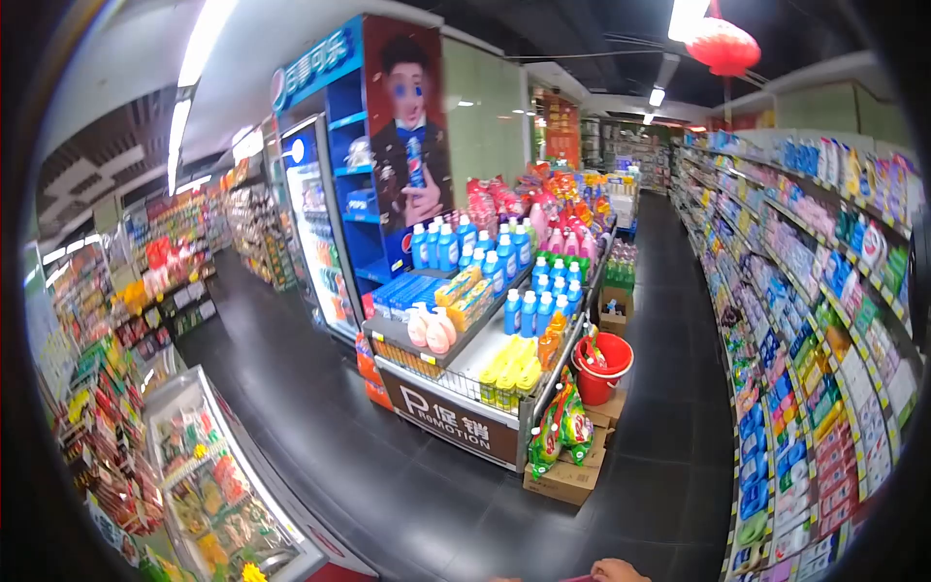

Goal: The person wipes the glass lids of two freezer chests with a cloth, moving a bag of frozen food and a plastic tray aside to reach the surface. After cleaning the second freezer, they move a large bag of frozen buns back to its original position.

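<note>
Only a sliver of my right hand (617, 570) shows at the bottom edge, above the dark tiled floor (659, 466). Too little of it is visible to tell whether it holds anything. My left hand is out of view. The thing nearest the hand is a cardboard box (564, 479) on the floor at the corner of a promotion stand (448, 419). The stand carries blue bottles (524, 312), pink bottles (433, 330) and yellow bottles (508, 378). Green bags (561, 427) hang at its corner.
A red bucket (602, 369) sits on boxes beside the stand. Long stocked shelves (815, 349) run down the right side of the aisle. A blue drinks fridge (320, 233) stands behind the stand. A glass-topped freezer (218, 485) is at lower left.
</note>
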